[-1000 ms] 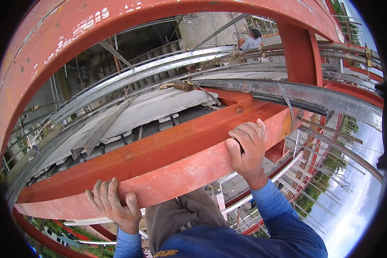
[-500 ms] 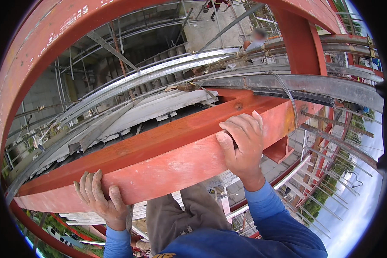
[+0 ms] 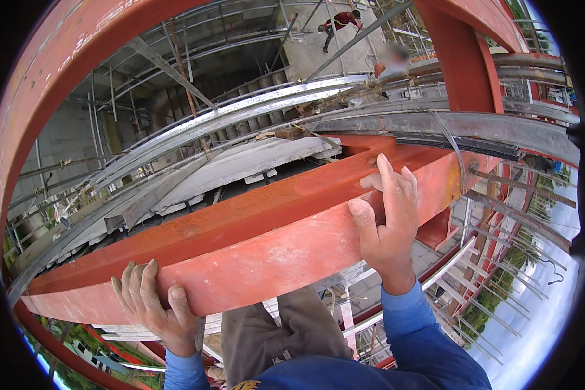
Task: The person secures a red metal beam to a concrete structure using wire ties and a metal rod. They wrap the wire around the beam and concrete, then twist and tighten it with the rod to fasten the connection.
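A red-painted steel beam slants across in front of me, its near flange pale and scuffed. My left hand is closed over the lower left part of this flange, fingers on top and thumb against its near face. Farther right along the same beam is my right hand, its fingers apart and partly raised at the upper edge. The thumb lies near the flange face; whether the palm touches the steel cannot be made out. Nothing loose shows in either hand.
Grey slabs lie beyond the beam. A grey metal channel crosses at right, with wire around it and the beam. A red upright stands behind. Scaffold tubes surround a deep drop, where a person in red and another person appear.
My right hand has loosened, its fingers lifting and spreading, and shifted slightly right along the beam. My left hand keeps its hold. The person in red below shows more fully.
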Demonstrator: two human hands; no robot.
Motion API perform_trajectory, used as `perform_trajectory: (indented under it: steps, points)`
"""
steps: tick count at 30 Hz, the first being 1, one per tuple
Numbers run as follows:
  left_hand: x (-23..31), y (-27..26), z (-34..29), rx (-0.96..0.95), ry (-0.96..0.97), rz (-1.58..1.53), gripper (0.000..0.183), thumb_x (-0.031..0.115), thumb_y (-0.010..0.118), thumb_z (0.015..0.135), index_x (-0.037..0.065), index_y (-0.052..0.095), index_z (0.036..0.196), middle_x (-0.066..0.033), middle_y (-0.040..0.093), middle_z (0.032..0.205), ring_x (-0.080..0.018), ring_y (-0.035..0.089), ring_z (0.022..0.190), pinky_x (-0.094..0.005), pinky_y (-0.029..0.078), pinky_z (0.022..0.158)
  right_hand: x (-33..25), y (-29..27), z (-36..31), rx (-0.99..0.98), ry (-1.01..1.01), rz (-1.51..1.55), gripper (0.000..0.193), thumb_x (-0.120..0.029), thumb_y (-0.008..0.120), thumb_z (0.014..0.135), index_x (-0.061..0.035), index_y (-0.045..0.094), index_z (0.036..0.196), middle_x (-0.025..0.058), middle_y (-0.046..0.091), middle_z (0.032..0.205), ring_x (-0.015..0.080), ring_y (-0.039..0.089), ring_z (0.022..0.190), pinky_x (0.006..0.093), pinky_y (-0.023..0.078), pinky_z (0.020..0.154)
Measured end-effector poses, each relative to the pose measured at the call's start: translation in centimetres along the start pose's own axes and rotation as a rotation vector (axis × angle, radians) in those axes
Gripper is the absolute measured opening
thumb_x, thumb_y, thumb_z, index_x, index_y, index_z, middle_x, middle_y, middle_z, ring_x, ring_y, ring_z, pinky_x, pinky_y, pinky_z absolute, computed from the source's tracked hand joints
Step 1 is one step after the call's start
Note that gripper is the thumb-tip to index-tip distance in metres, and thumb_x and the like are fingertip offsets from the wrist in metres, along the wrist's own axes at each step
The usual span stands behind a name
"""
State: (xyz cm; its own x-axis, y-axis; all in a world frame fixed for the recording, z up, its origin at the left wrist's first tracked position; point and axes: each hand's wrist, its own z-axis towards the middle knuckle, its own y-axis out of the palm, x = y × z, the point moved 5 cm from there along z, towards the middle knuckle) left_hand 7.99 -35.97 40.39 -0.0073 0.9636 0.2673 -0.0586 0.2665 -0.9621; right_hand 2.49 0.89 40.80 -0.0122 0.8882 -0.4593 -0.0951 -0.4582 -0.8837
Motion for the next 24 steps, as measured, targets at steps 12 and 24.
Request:
perform_trajectory:
  steps: [12,24]
  points:
    - [-0.29,-0.13,0.03,-0.055,-0.004,-0.018,0.055,0.051,0.053,0.104,0.005,0.068,0.13,-0.0151,0.067,0.125,-0.0419,0.056,0.132,-0.0685,0.022,0.125,-0.66,0.27,0.14,-0.004,0.006,-0.092,0.081,-0.038,0.069,0.102,0.0104,0.037,0.159,0.0102,0.064,0.102,0.0281,0.06,0.1,0.0594,0.033,0.118]
    - [-0.39,-0.21,0.0,-0.077,-0.003,-0.003,0.057,0.046,0.049,0.105,-0.002,0.066,0.131,-0.0208,0.064,0.131,-0.0424,0.054,0.134,-0.0669,0.024,0.125,-0.29,0.65,0.07,0.027,0.017,-0.111,0.084,-0.049,0.064,0.103,0.0098,0.04,0.157,0.0103,0.064,0.1,0.0279,0.061,0.1,0.0584,0.033,0.119]
